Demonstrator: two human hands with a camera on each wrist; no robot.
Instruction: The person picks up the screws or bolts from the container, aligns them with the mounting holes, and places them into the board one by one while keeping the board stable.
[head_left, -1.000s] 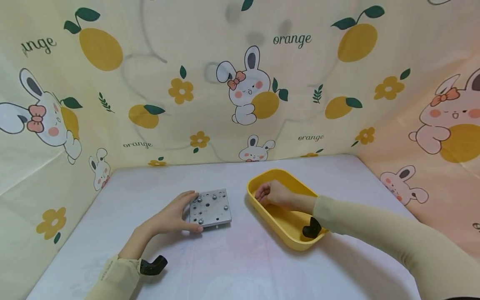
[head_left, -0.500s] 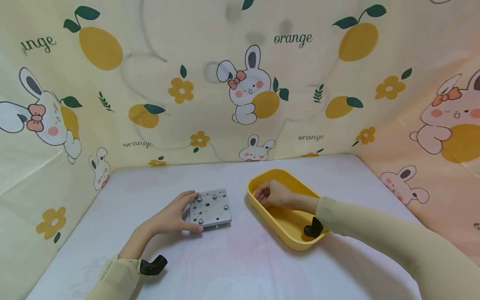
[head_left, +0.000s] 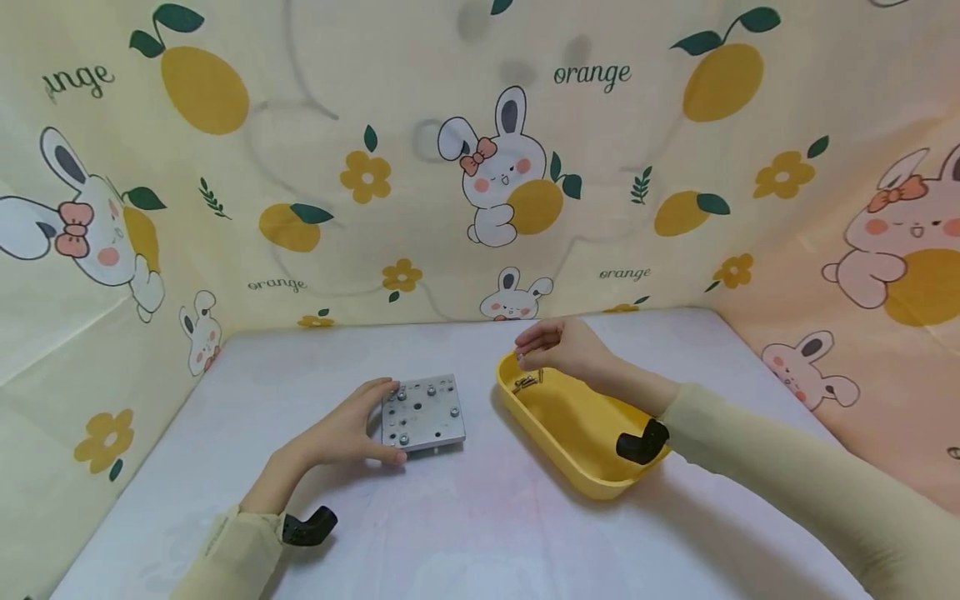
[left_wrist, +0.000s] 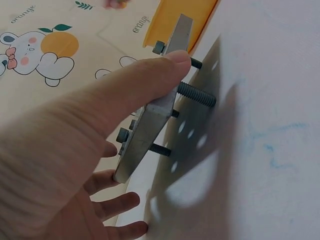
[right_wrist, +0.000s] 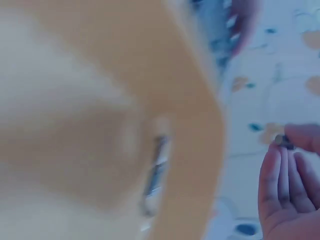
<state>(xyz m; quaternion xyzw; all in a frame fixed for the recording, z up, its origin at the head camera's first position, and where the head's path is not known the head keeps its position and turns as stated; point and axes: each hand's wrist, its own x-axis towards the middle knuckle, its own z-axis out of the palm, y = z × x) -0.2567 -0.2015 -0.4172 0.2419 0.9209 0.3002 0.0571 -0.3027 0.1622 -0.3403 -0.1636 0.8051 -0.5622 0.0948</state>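
Presently your left hand (head_left: 341, 433) grips the metal plate (head_left: 427, 421) along its left side, thumb at the near edge, fingers at the far edge. You have the plate over the bench (head_left: 480, 517), left of the yellow tray (head_left: 555, 448); bolts (left_wrist: 197, 95) pass through it, threads protruding beneath. Your right hand (head_left: 566, 346) hangs above the tray's far end, thumb and fingers pinching a small metal piece (right_wrist: 284, 141). Loose screws (head_left: 527, 382) lie inside the tray at that end.
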